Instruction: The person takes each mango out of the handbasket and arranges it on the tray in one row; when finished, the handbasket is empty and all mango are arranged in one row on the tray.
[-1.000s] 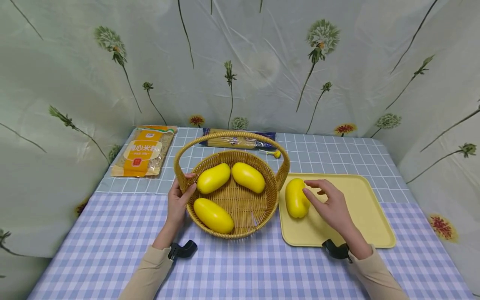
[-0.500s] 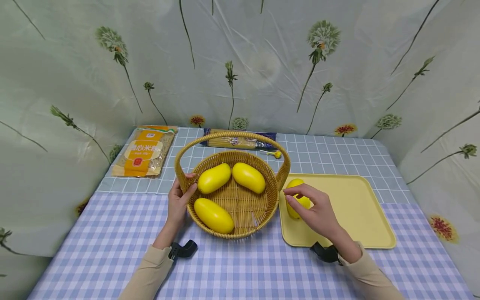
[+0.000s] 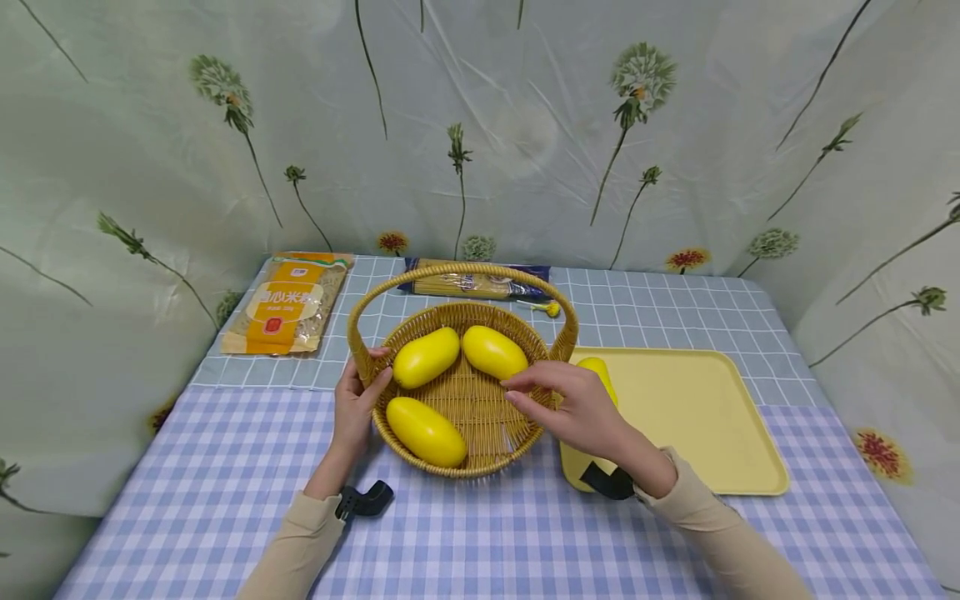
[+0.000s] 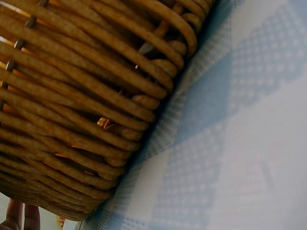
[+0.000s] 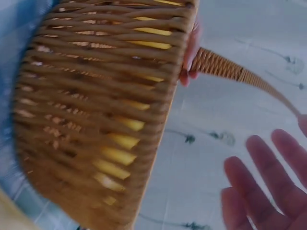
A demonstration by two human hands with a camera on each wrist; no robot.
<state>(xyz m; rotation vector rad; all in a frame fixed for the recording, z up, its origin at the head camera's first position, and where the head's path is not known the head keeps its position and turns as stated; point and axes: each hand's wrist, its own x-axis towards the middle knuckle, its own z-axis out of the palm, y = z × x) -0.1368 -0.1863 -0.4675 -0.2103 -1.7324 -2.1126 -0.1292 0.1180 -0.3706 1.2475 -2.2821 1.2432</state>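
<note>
Three smooth, oblong yellow fruits lie in the wicker basket [image 3: 480, 471]: one at back left [image 3: 426, 357], a second at back right [image 3: 495, 352] and the third at front left [image 3: 426, 432]. My left hand [image 3: 358, 408] holds the basket's left rim near the base of the handle, thumb over the edge. Above the basket's right rim hovers my right hand [image 3: 573, 408], fingers loosely bent and holding nothing; its spread fingers [image 5: 259, 184] show in the right wrist view. Another yellow fruit [image 3: 600, 375] sits on the pale yellow tray [image 3: 697, 417], partly hidden behind that hand.
The basket's tall arched handle [image 3: 465, 268] spans above its opening. Behind it lie a pack of spaghetti [image 3: 472, 285] and a small yellow flower-like item [image 3: 551, 309]. An orange-labelled food bag [image 3: 288, 304] is at back left. A floral curtain [image 3: 525, 150] hangs behind the table.
My right hand has moved left from beside the fruit on the tray to above the basket's right rim, holding nothing. My left hand, the basket and the fruits have stayed in place.
</note>
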